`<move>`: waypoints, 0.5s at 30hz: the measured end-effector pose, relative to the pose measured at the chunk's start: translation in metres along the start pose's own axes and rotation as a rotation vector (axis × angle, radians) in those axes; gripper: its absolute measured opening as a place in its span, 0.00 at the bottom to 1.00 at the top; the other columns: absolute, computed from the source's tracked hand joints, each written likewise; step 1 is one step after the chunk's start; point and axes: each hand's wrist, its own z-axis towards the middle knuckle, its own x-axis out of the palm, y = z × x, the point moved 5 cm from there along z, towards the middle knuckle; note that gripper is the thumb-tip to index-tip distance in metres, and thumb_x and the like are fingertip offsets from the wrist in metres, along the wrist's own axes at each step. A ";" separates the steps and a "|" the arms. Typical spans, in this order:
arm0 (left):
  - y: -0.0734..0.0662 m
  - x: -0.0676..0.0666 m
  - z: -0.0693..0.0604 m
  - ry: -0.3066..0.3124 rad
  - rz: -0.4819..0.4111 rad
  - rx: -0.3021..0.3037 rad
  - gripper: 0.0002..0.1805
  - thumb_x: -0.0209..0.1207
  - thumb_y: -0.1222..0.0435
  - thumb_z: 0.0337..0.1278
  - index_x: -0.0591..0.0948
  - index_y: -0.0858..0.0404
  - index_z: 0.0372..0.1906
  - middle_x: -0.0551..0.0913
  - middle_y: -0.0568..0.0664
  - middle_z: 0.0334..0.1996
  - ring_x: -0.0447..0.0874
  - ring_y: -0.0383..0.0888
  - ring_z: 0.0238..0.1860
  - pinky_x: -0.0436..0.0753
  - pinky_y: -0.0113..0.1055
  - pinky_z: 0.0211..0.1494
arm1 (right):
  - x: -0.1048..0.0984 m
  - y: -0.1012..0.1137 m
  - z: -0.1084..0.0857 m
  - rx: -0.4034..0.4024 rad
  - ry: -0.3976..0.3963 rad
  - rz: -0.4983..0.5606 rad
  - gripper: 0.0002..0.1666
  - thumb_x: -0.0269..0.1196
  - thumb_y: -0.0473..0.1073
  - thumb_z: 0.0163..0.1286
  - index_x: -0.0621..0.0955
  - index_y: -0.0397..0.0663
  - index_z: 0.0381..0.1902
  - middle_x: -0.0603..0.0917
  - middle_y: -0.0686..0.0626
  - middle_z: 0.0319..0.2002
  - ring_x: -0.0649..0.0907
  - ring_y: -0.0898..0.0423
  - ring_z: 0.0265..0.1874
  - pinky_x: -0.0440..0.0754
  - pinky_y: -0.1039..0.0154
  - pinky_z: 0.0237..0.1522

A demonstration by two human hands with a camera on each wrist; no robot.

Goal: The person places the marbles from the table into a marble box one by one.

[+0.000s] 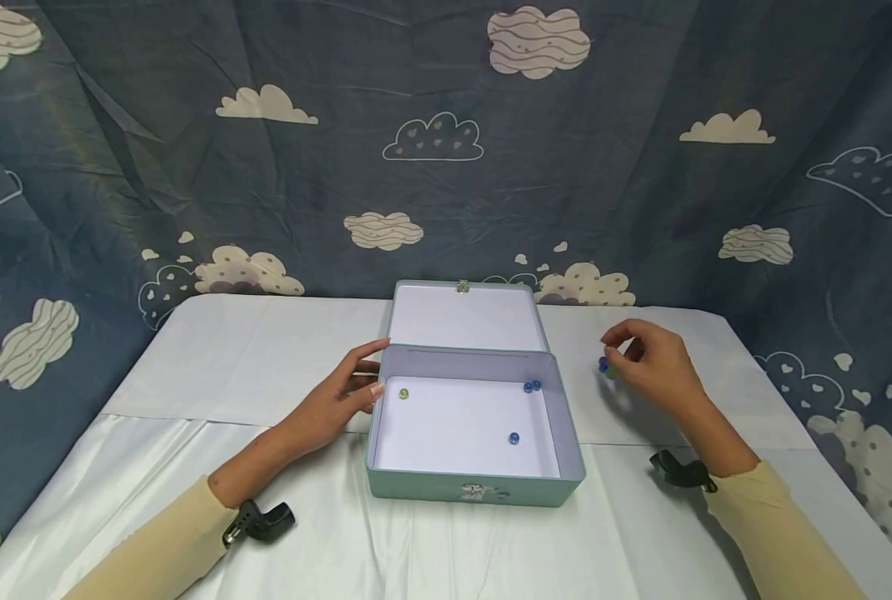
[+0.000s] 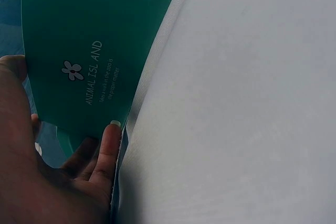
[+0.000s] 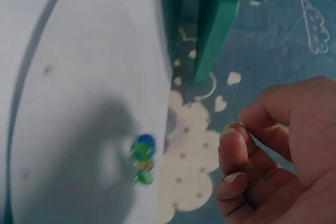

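A green metal box [image 1: 476, 490] stands with its lid raised at the back. Inside lie a green marble [image 1: 403, 393] near the left wall and three blue marbles, one of them [image 1: 514, 438] apart from the other two. My left hand [image 1: 324, 408] rests against the box's left side, fingers spread along the green wall [image 2: 84, 35]. To the right of the box, my right hand [image 1: 659, 367] hovers with bent fingers above a small cluster of blue and green marbles [image 3: 142, 150] on the white cloth. The right wrist view shows no marble between its fingers.
White cloth [image 1: 228, 358] covers the table. Behind it hangs a dark blue curtain [image 1: 326, 183] with cloud prints. The raised lid [image 1: 467, 317] stands at the back edge of the box.
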 end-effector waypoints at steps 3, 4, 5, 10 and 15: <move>0.001 0.000 0.000 0.002 -0.004 0.000 0.34 0.53 0.58 0.84 0.55 0.45 0.85 0.69 0.66 0.71 0.76 0.63 0.70 0.86 0.47 0.55 | 0.003 -0.011 0.002 0.020 0.029 -0.011 0.09 0.68 0.38 0.71 0.86 0.42 0.48 0.87 0.43 0.41 0.79 0.50 0.32 0.77 0.62 0.30; 0.001 0.000 0.000 0.003 -0.005 0.000 0.34 0.53 0.58 0.84 0.55 0.45 0.85 0.69 0.66 0.71 0.76 0.63 0.70 0.86 0.47 0.55 | 0.004 -0.013 0.002 0.028 0.041 -0.016 0.09 0.68 0.38 0.71 0.86 0.41 0.47 0.87 0.43 0.41 0.80 0.50 0.32 0.77 0.62 0.29; 0.002 0.000 0.000 0.004 -0.006 0.001 0.35 0.53 0.58 0.84 0.55 0.45 0.85 0.69 0.66 0.71 0.76 0.63 0.70 0.86 0.46 0.55 | 0.005 -0.016 0.003 0.036 0.052 -0.020 0.09 0.69 0.38 0.71 0.86 0.41 0.47 0.87 0.43 0.41 0.80 0.50 0.32 0.77 0.61 0.29; 0.002 0.000 0.000 0.006 -0.006 0.009 0.34 0.53 0.58 0.85 0.55 0.45 0.86 0.69 0.66 0.71 0.77 0.63 0.70 0.86 0.47 0.55 | 0.011 -0.029 0.003 0.073 0.130 -0.029 0.09 0.69 0.38 0.71 0.85 0.40 0.45 0.86 0.42 0.39 0.80 0.49 0.32 0.79 0.60 0.28; 0.001 0.000 0.000 0.004 -0.002 0.007 0.35 0.53 0.58 0.85 0.55 0.47 0.86 0.69 0.66 0.71 0.77 0.63 0.69 0.86 0.48 0.55 | 0.017 -0.039 0.004 0.082 0.182 -0.050 0.09 0.69 0.38 0.69 0.85 0.40 0.44 0.85 0.44 0.37 0.80 0.47 0.35 0.80 0.60 0.31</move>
